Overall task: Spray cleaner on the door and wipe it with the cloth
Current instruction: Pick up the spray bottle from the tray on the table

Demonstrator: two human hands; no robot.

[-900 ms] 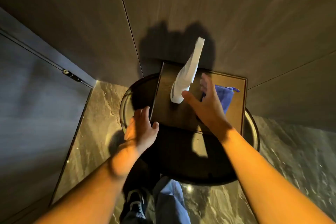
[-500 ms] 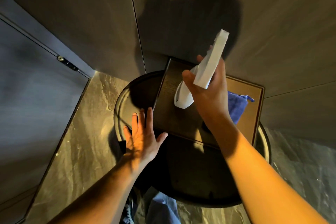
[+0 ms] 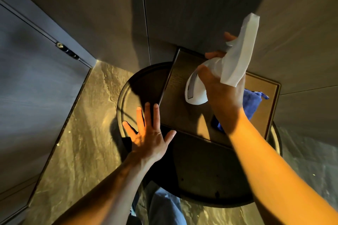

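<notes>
Dark wood panels (image 3: 201,5) face us above a round table (image 3: 210,179). Our right hand (image 3: 222,95) wraps the white spray bottle (image 3: 236,60), lifted over a square tray (image 3: 259,86); the blue cloth (image 3: 250,100) lies there. Our left hand (image 3: 148,135) spreads flat, empty.

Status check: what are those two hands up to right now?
Right hand gripping white spray bottle, lifted. Left hand open, empty. Blue cloth on brown tray.
</notes>
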